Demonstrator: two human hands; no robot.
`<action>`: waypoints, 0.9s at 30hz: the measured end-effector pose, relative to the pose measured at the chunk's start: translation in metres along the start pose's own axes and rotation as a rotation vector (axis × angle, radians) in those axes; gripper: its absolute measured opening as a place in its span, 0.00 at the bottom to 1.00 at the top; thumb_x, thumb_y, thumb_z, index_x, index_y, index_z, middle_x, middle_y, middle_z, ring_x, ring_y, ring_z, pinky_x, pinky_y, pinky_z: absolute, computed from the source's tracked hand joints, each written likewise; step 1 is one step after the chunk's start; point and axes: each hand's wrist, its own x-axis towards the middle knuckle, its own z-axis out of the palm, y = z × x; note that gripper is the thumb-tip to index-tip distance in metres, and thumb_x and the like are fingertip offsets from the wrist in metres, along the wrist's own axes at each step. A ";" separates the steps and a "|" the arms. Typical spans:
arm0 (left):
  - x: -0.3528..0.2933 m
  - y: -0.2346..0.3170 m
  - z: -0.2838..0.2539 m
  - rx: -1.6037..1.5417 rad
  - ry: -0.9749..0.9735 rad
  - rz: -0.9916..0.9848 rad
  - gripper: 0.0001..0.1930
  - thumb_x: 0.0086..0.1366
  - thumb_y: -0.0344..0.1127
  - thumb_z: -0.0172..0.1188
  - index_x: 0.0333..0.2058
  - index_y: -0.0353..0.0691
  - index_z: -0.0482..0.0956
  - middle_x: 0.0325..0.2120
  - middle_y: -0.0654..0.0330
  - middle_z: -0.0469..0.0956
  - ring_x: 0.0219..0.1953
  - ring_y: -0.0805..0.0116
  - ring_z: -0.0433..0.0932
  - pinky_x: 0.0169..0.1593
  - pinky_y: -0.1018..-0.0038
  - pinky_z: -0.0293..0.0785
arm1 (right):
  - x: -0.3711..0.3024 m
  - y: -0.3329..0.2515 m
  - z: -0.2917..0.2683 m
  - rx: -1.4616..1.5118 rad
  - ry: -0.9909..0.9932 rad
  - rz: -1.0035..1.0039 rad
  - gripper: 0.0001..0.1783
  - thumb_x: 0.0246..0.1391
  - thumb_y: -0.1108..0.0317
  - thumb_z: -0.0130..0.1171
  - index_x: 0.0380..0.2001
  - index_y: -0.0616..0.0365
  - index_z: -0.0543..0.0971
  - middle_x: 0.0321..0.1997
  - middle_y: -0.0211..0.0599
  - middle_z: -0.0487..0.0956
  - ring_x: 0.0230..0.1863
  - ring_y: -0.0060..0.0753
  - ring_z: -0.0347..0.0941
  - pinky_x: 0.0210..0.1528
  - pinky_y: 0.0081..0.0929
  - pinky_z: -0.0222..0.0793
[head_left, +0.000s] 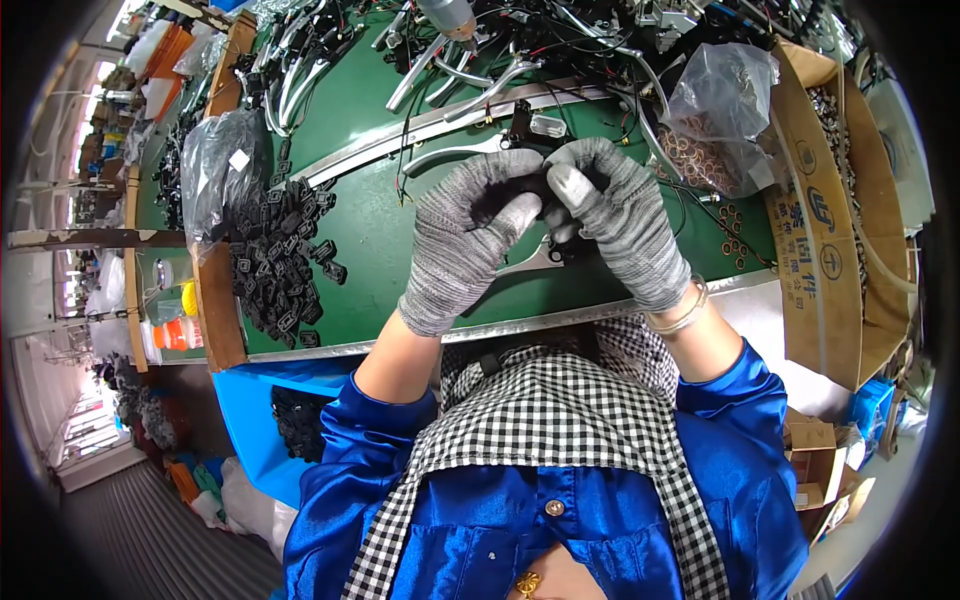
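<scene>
Both hands, in grey knit gloves, meet over the green workbench. My left hand (455,235) is closed, thumb and fingertips pinching a small black part (508,192) that the gloves mostly hide. From the other side my right hand (630,220) closes its thumb and curled fingers on the same part. Just beyond the fingers lies a silver brake lever (455,152) beside a black lever bracket (520,125). Another silver lever (532,262) with a black end shows under the hands, near the bench's front edge; whether it joins the held part I cannot tell.
Small black plastic pieces (285,255) are heaped at left beside a grey plastic bag (215,170). Copper-coloured washers (700,160) lie at right near a cardboard box (815,250). More levers and cables (480,75) crowd the far side; a blue bin (250,430) stands below left.
</scene>
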 end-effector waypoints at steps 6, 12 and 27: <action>0.001 0.000 0.010 -0.316 0.070 -0.170 0.15 0.62 0.26 0.61 0.48 0.33 0.77 0.39 0.55 0.81 0.39 0.70 0.81 0.44 0.76 0.81 | 0.004 0.003 -0.004 -0.188 0.075 -0.068 0.11 0.61 0.65 0.57 0.42 0.60 0.78 0.30 0.30 0.78 0.27 0.14 0.74 0.28 0.13 0.71; 0.000 -0.005 0.021 -0.295 0.152 -0.165 0.14 0.63 0.26 0.61 0.48 0.31 0.77 0.38 0.54 0.81 0.37 0.71 0.81 0.41 0.76 0.82 | 0.001 0.020 0.000 -0.502 0.159 -0.624 0.11 0.59 0.67 0.59 0.44 0.60 0.79 0.33 0.30 0.81 0.31 0.16 0.75 0.33 0.13 0.72; 0.002 -0.008 0.030 -0.221 0.174 -0.094 0.17 0.62 0.25 0.61 0.51 0.34 0.76 0.42 0.55 0.80 0.42 0.70 0.80 0.46 0.77 0.79 | 0.005 0.017 -0.008 -0.503 0.200 -0.526 0.11 0.57 0.68 0.62 0.42 0.60 0.80 0.32 0.25 0.80 0.26 0.12 0.70 0.28 0.12 0.67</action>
